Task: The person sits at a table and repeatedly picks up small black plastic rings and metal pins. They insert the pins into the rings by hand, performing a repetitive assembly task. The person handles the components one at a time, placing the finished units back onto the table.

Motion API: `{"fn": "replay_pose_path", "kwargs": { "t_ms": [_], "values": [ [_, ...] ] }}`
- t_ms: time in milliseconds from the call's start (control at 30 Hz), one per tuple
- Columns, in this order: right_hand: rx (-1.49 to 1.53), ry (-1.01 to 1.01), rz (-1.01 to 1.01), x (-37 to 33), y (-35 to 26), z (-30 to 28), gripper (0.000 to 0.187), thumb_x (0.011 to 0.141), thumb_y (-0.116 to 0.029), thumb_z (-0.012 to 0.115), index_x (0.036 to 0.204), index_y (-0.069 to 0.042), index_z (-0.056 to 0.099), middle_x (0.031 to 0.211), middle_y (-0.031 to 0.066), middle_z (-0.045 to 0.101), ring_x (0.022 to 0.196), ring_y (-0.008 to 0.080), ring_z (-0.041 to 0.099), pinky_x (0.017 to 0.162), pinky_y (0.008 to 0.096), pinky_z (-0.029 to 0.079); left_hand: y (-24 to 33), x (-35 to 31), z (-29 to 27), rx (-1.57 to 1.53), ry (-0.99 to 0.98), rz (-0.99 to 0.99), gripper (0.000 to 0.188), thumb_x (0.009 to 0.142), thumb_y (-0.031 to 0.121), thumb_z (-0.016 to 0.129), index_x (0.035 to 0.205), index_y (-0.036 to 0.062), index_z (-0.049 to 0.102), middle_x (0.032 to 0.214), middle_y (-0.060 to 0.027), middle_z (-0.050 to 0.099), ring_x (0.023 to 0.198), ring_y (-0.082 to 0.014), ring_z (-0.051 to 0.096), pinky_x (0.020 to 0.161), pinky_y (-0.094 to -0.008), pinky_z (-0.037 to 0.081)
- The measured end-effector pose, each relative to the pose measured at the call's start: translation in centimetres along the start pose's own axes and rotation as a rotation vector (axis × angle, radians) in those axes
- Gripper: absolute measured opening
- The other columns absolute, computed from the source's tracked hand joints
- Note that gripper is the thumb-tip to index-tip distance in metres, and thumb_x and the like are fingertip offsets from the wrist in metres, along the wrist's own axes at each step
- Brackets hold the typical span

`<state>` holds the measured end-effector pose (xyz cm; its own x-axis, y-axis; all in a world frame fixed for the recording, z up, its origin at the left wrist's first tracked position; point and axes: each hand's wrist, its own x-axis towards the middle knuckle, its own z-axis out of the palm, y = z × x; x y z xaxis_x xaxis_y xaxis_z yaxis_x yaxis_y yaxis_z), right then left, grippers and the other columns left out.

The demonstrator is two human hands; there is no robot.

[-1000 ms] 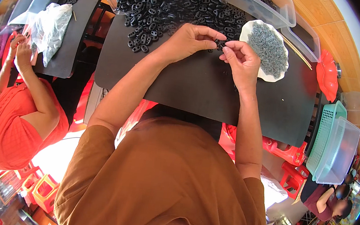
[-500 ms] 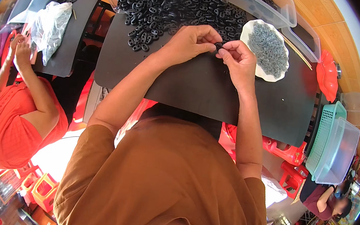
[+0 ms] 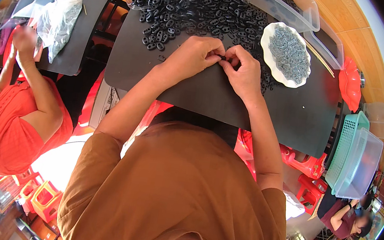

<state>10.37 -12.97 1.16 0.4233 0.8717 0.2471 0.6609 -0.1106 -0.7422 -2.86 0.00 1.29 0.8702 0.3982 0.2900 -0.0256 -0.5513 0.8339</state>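
Over the dark table, my left hand (image 3: pixel 193 55) and my right hand (image 3: pixel 244 73) meet fingertip to fingertip. Both pinch one small black plastic piece (image 3: pixel 224 58), mostly covered by the fingers. Just beyond them spreads a big heap of black oval plastic pieces with two holes (image 3: pixel 190 6). To the right of my right hand stands a white scalloped dish (image 3: pixel 276 78) full of small grey spring-like parts (image 3: pixel 288 53). Smaller black bits (image 3: pixel 267 79) lie between that hand and the dish.
A clear plastic bin (image 3: pixel 285 12) sits behind the dish, near thin sticks (image 3: pixel 319 58). Off the right edge are a red dish (image 3: pixel 349 83), a green basket (image 3: pixel 348 142) and a clear tub (image 3: pixel 365 158). A person in red (image 3: pixel 26 120) works at another table on the left.
My joined hands have come slightly nearer to me and to the left, still pinching the small black piece. The view has shifted a little. The neighbouring person's hands have moved slightly.
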Motion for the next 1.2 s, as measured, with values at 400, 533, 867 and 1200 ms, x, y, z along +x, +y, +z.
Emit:
{"fn": "replay_pose_path", "kwargs": {
  "t_ms": [400, 533, 867, 1200],
  "values": [
    [0.168, -0.134, 0.139, 0.1, 0.4, -1.9, 0.015, 0.074, -0.001, 0.074, 0.086, -0.001, 0.065, 0.073, 0.0053, 0.065, 0.06, 0.0107, 0.057, 0.058, 0.0258, 0.047, -0.1, 0.1, 0.9, 0.082, -0.015, 0.131, 0.011, 0.081, 0.001, 0.068, 0.092, 0.0005, 0.067, 0.08, -0.0108, 0.065, 0.071, -0.0216, 0.065, 0.064, -0.0308, 0.052],
    [0.127, -0.125, 0.118, 0.0, 0.4, -1.8, 0.013, 0.075, -0.001, 0.074, 0.084, -0.001, 0.065, 0.072, 0.005, 0.065, 0.06, 0.0096, 0.057, 0.057, 0.0255, 0.046, 0.1, -0.2, 0.8, -0.11, -0.008, -0.037, 0.013, 0.082, 0.003, 0.07, 0.095, 0.0007, 0.069, 0.08, -0.0092, 0.067, 0.069, -0.0168, 0.064, 0.065, -0.0293, 0.052],
    [0.18, -0.107, 0.115, 0.0, 0.0, -1.6, 0.012, 0.076, 0.002, 0.072, 0.085, 0.0, 0.064, 0.077, 0.0059, 0.066, 0.062, 0.0113, 0.06, 0.058, 0.0257, 0.048, -0.1, -0.3, 0.8, -0.083, 0.01, -0.068, 0.007, 0.082, 0.003, 0.071, 0.089, 0.0004, 0.071, 0.079, -0.0066, 0.067, 0.068, -0.0124, 0.062, 0.063, -0.0269, 0.05],
    [0.179, -0.029, -0.056, -0.7, 0.5, -1.0, 0.01, 0.077, 0.006, 0.07, 0.084, 0.001, 0.064, 0.082, 0.0062, 0.067, 0.065, 0.0112, 0.062, 0.057, 0.0245, 0.049, -0.5, -0.4, 1.2, -0.066, 0.023, -0.011, 0.005, 0.081, 0.0, 0.07, 0.086, -0.0009, 0.068, 0.079, -0.0055, 0.066, 0.065, -0.0124, 0.059, 0.061, -0.0264, 0.048]
  ]
}}
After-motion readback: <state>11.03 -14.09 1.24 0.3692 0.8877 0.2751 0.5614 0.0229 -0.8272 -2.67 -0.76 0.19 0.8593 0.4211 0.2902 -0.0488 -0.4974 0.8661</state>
